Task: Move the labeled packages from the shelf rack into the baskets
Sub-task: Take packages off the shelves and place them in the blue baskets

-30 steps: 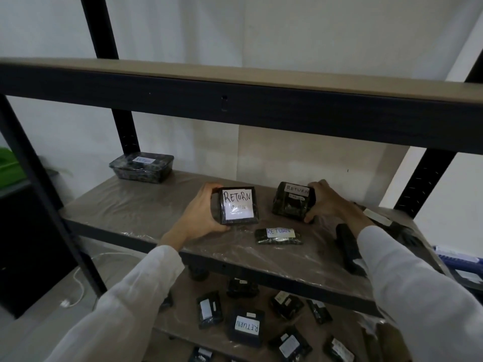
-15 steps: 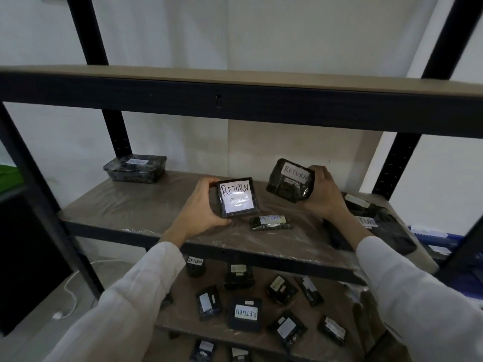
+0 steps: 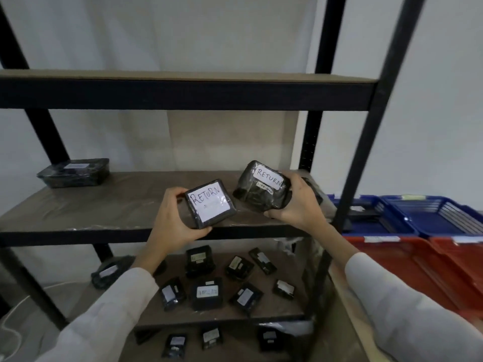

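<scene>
Before the middle shelf (image 3: 104, 205), hands full.
My left hand (image 3: 172, 220) grips the square package (image 3: 210, 206), right hand (image 3: 298, 205) the rounded package (image 3: 261, 189); slick wrap may slip.

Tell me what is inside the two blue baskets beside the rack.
The left blue basket holds dark packages, one with a white label; the rack post hides its left part. The right blue basket shows only ribbed floor; its right end is out of frame.
</scene>
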